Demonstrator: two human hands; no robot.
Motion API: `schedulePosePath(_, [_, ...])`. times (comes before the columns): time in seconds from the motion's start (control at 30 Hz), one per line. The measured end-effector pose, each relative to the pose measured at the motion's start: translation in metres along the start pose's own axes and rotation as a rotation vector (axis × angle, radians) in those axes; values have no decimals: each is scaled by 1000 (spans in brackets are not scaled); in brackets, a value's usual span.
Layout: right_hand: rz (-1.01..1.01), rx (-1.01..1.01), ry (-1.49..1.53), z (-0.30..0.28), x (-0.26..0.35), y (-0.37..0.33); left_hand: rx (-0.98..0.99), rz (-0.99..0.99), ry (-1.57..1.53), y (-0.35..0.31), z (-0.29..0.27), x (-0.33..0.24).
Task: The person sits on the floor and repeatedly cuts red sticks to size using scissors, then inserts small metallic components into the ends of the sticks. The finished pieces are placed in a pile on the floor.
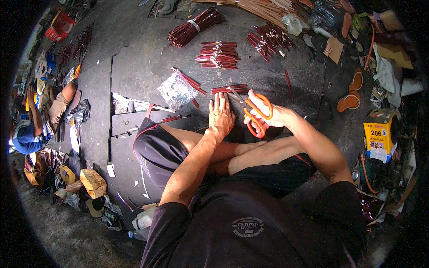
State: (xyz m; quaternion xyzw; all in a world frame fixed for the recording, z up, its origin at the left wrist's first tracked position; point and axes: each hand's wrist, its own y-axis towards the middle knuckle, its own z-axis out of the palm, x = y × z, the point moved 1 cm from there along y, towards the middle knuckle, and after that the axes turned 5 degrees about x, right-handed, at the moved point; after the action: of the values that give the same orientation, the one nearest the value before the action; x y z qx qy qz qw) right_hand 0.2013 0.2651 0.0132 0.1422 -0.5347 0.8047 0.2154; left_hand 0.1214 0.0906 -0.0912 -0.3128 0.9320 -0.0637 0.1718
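Note:
My right hand (280, 117) is closed around a pair of scissors with orange handles (270, 108). Their metal blades point left and away from me, over a small group of dark red sticks (229, 88) on the dark floor. Fingers stretched out, my left hand (221, 117) lies flat with its fingertips at the near side of those sticks. Whether the blades touch the sticks I cannot tell. Left of my left hand is a clear plastic bag (178, 91) with shiny contents, with a few red sticks (192, 81) beside it.
Farther off lie a tied bundle of red sticks (196, 27), a stacked row (218, 55) and a loose pile (269, 40). Sandals (350, 97) and a yellow box (379, 134) are at the right. Another person (31, 134) sits at the far left.

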Motion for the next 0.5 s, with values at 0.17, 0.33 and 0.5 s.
schedulePosePath(0.17, [15,7,11,1,2,-2,-3,5,9,1,1,1])
schedulePosePath(0.33, [35,2,22,-2,-1,1,-6,14,14,2,3,1])
schedulePosePath(0.5, [47,1,22,-2,0,4,-20,11,-5,1,5,1])
